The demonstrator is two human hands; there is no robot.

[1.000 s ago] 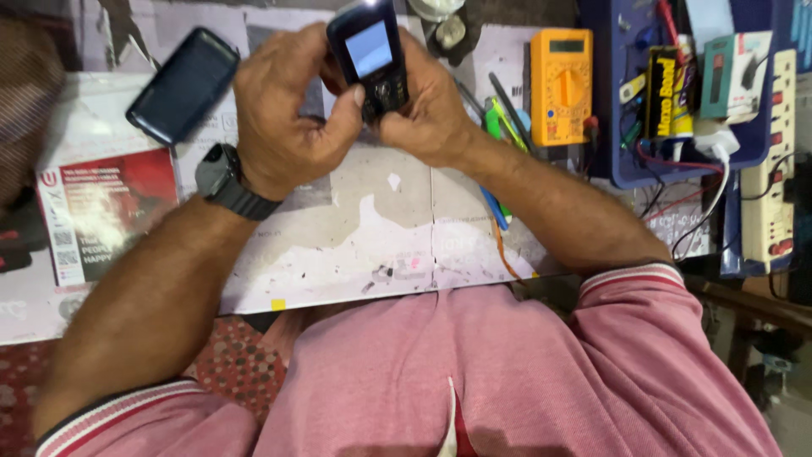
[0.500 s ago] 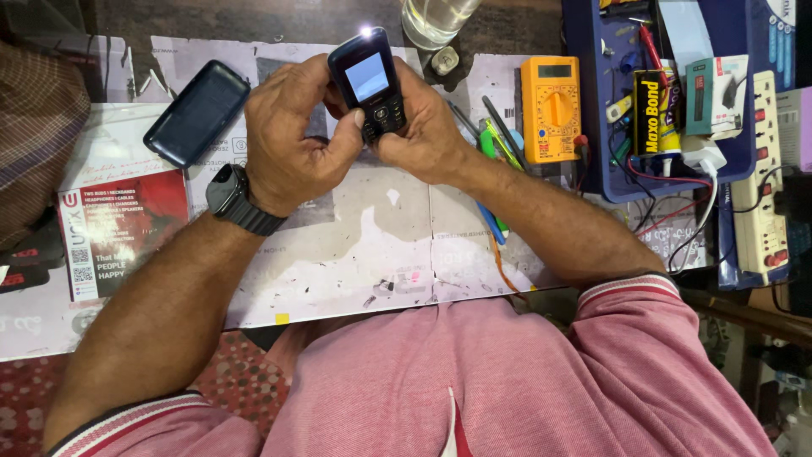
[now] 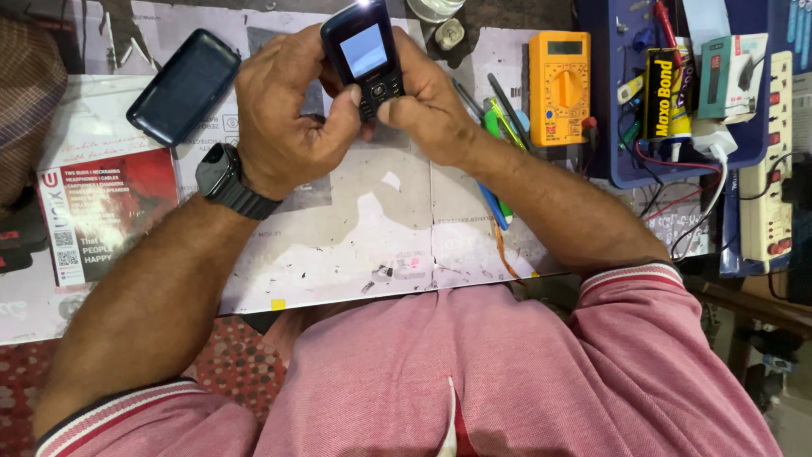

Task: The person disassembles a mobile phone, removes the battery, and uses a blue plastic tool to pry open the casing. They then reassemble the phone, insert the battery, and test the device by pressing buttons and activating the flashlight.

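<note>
Presently, a dark blue bar-shaped keypad phone (image 3: 365,57) is held above the worn paper-covered workbench (image 3: 338,228), its lit screen facing up and its long axis running away from the body. It is gripped by the closed left hand (image 3: 283,118) and right hand (image 3: 427,106), both thumbs set on its keypad end, neither hand nearer.

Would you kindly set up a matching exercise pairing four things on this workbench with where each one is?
Things:
1. keypad phone
2. dark blue case
3. orange multimeter
4. black wristwatch

Places:
A. on the left wrist
B. lying on the bench, left of the hands
C. held up between the left hand and right hand
D. lying on the bench, right of the hands, beside the blue tray

Pairs: 1-C, 2-B, 3-D, 4-A
</note>
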